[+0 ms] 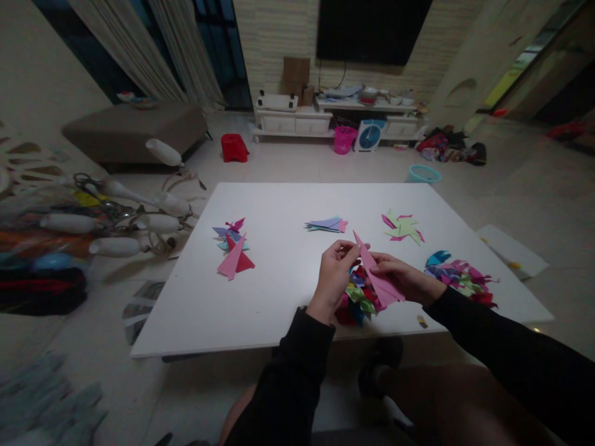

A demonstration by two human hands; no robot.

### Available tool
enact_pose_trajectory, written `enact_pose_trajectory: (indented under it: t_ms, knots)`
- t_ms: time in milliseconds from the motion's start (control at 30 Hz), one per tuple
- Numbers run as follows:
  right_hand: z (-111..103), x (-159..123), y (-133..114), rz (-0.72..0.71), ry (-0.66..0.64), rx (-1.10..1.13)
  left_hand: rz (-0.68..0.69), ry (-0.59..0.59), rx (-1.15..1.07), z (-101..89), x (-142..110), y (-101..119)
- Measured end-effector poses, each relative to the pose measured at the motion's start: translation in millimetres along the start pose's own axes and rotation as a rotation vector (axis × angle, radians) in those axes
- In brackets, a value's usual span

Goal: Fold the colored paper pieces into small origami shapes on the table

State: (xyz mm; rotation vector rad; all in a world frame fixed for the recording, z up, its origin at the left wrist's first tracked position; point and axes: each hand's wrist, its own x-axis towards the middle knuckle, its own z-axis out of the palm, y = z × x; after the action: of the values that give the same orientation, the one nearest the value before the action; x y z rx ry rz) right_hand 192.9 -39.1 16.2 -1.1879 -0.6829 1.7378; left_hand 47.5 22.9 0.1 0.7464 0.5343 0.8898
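Between my two hands is a pink folded paper piece (380, 282), long and narrow like a paper plane, tilted with its tip up and to the left. My left hand (333, 272) pinches it near the tip. Lower down, my right hand (402, 277) grips its side with the thumb on top. Beneath them lies a heap of colourful folded papers (360, 300), partly covered by my hands and the pink piece. To the right sits another pile of folded papers (465, 279) in purple, pink, green and red.
On the white table (260, 322) lie pink and red folded papers (235, 257) at left, a stack of blue and pink ones (326, 224) at the middle back, and a green-pink paper pinwheel (402, 227). A small sticker-like item (422, 321) is near the front edge.
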Motion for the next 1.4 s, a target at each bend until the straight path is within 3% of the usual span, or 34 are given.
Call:
enact_pose_trajectory:
  t_ms: [100,300,500,767,867,1000,1100,1233,1400]
  knots:
    - [-4.5,-6.8,2.4,0.02,-0.042,0.049,-0.024,-0.071,-0.098,6.0,-1.2,0.8]
    - [-15.1,-12.0,5.8,-0.041,-0.05,0.01,0.085,-0.017,0.021,4.9,0.7,1.1]
    - [-9.1,-8.6,4.5,-0.221,0.051,-0.164,0.173,0.04,0.177,0.7,-1.6,5.8]
    - [-14.5,8.1,4.0,-0.268,0.101,-0.434,0.234,0.14,0.387,-3.3,-9.2,18.0]
    - [-8.5,14.6,-4.9,-0.253,0.089,-0.537,0.262,0.174,0.383,-6.2,-9.6,19.2]
    - [-1.0,24.8,-25.4,-0.349,0.233,-0.744,0.304,0.232,0.363,-10.5,-9.2,23.9]
    - [-7.3,39.0,-41.7,-0.523,0.3,-1.017,0.301,0.28,0.391,-12.8,-10.1,30.0]
    - [-33.2,78.9,-54.6,-0.743,0.451,-1.35,0.269,0.311,0.377,-11.7,-13.8,37.3]
    - [-59.5,155.5,-50.6,-0.615,0.593,-1.63,0.215,0.285,0.378,-7.4,-16.3,36.2]
